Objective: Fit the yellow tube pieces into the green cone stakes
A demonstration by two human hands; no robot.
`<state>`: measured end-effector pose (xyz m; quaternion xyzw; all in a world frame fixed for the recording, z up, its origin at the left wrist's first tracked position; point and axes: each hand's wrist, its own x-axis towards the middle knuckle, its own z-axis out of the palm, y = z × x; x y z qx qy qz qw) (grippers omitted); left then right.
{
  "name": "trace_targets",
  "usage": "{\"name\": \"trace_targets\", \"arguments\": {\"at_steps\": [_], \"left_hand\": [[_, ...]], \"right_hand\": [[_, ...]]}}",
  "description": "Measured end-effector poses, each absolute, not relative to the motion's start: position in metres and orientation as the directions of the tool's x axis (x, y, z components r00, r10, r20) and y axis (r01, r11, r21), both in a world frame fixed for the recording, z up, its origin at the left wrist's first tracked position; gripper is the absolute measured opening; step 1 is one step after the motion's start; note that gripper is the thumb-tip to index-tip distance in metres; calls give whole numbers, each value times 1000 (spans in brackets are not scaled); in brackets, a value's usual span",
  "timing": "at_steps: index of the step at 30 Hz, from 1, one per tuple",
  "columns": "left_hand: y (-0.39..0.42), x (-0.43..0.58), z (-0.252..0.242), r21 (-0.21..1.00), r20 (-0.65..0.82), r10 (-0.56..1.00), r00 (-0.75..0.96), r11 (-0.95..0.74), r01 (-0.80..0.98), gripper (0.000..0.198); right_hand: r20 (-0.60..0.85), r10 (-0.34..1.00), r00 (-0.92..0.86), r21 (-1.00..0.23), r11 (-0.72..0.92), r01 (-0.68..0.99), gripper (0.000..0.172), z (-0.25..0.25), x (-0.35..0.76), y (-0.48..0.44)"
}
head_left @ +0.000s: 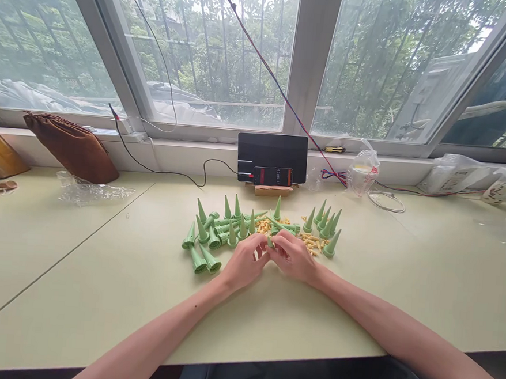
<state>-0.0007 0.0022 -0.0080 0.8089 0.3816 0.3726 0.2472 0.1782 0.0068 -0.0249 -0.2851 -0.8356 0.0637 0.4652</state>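
Observation:
My left hand (244, 263) and my right hand (294, 256) meet at the middle of the pale green table (99, 282), fingers curled together around a small green cone piece (271, 241). Just beyond them lie several green plastic cones (215, 233), some upright, some on their sides. More upright green cones (326, 226) stand to the right. Small yellow parts (312, 243) are scattered between the cone groups.
A black tablet (272, 156) and a phone (273, 176) on a wooden stand sit at the back by the window sill. A brown pouch (71, 148) lies at the back left, with clear plastic (90, 192) beside it. A plastic bag (362, 171) and cables lie at the back right.

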Motion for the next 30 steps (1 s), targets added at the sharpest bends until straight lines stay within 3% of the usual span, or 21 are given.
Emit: {"name": "trace_targets", "arguments": {"at_steps": [11, 30], "left_hand": [[3, 0, -9, 675, 413, 798, 439, -591, 440, 9], [0, 1, -4, 711, 418, 805, 421, -579, 399, 9]], "right_hand": [[761, 507, -405, -359, 849, 387, 15, -23, 179, 7], [713, 598, -367, -431, 786, 443, 3, -27, 178, 9]]}}
